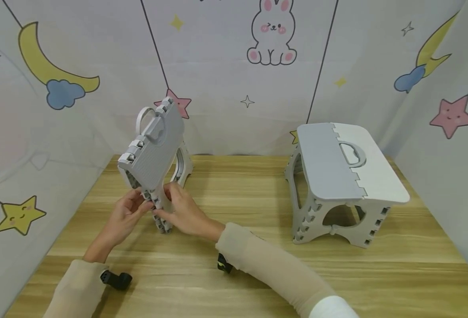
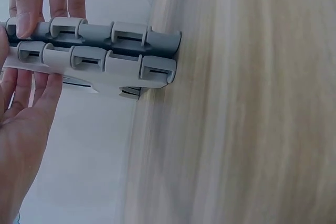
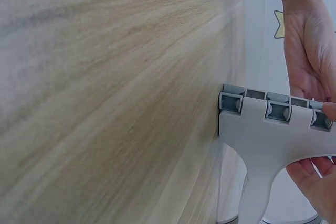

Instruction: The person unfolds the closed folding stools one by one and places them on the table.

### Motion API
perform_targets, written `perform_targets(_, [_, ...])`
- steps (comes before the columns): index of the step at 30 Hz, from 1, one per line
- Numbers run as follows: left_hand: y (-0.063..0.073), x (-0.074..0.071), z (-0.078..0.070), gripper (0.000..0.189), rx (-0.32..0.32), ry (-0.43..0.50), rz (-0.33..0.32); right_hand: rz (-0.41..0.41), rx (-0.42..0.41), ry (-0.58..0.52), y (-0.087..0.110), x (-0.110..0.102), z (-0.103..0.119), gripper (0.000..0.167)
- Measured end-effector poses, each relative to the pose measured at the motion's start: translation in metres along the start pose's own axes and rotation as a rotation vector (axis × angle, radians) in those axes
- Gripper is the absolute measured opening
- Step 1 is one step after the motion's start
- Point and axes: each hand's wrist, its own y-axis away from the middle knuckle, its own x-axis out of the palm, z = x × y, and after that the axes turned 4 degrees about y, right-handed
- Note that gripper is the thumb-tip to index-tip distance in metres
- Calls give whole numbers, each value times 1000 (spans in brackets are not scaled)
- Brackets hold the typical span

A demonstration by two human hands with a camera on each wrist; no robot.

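Observation:
A grey-and-white folding stool (image 1: 154, 154), partly folded, stands at the left of the table with its top creased upward and its handle loop sticking up. My left hand (image 1: 124, 214) grips its near leg from the left, thumb on the hinge edge. From the right, my right hand (image 1: 184, 210) holds the same leg, thumb in front and fingers behind. In the left wrist view the two hinged leg halves (image 2: 105, 51) lie close together, a narrow gap between them. The right wrist view shows the white leg panel (image 3: 262, 135) beside the table surface.
A second folding stool (image 1: 345, 176), opened out with a flat top, stands at the right of the wooden table (image 1: 234, 265). A white curtain (image 1: 226, 57) with cartoon prints surrounds the table's back and sides. Black wrist cameras (image 1: 116, 280) sit at both cuffs.

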Motion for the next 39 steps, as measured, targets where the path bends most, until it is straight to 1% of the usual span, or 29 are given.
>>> perform_targets(8, [1, -2, 1, 45, -15, -16, 14, -3, 15, 7, 4, -6, 1, 45])
perform_targets(15, [2, 0, 0, 45, -23, -30, 9, -2, 25, -26, 10, -12, -2, 40])
perform_targets(19, [1, 1, -1, 45, -5, -6, 5, 5, 26, -6, 13, -16, -3, 41])
perform_targets(24, [0, 2, -1, 48, 9, 26, 4, 17, 33, -13, 17, -23, -4, 43])
perform_targets(28, [1, 2, 0, 51, -6, 8, 3, 32, 44, -33, 21, -28, -3, 43])
perform_targets(34, [1, 2, -1, 48, -37, -41, 9, 41, 81, -74, 25, -35, -6, 41])
perform_targets(39, [1, 3, -2, 47, -43, -62, 14, 36, 93, -79, 28, -37, -10, 41])
